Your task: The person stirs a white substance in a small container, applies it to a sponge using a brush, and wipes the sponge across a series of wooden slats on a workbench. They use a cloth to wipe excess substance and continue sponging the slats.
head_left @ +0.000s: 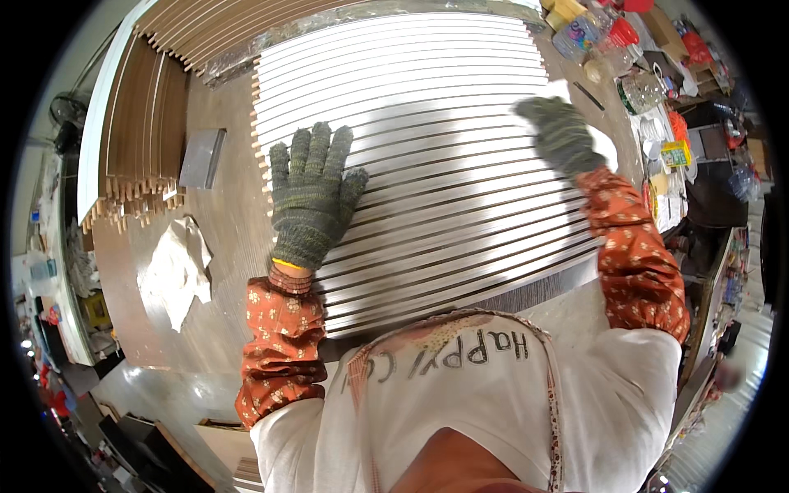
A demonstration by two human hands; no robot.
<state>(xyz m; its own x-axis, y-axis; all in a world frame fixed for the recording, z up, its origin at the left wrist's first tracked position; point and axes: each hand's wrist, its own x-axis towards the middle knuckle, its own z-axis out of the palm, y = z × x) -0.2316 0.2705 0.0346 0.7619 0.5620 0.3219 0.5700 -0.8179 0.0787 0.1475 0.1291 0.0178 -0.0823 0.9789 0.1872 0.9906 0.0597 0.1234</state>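
A row of long, narrow white slats (pixel 411 123) lies side by side on the table before me, with wooden pegs sticking out at their ends. My left hand (pixel 311 197), in a dark green knitted glove, rests flat on the slats' left ends, fingers spread and holding nothing. At the right ends, my right hand (pixel 563 135) wears a matching glove and is slightly blurred. Its fingers press down on a white cloth (pixel 606 148), which shows on both sides of the glove and partly overhangs the slats. Most of that cloth is hidden under the palm.
Brown boards (pixel 148 107) with pegged ends are stacked at the left, and more boards (pixel 222 29) stand at the back. Beside them are a grey block (pixel 202 158) and a crumpled white rag (pixel 177 271). Bottles (pixel 641 90) and clutter crowd the right. A dark stick (pixel 588 96) lies near the cloth.
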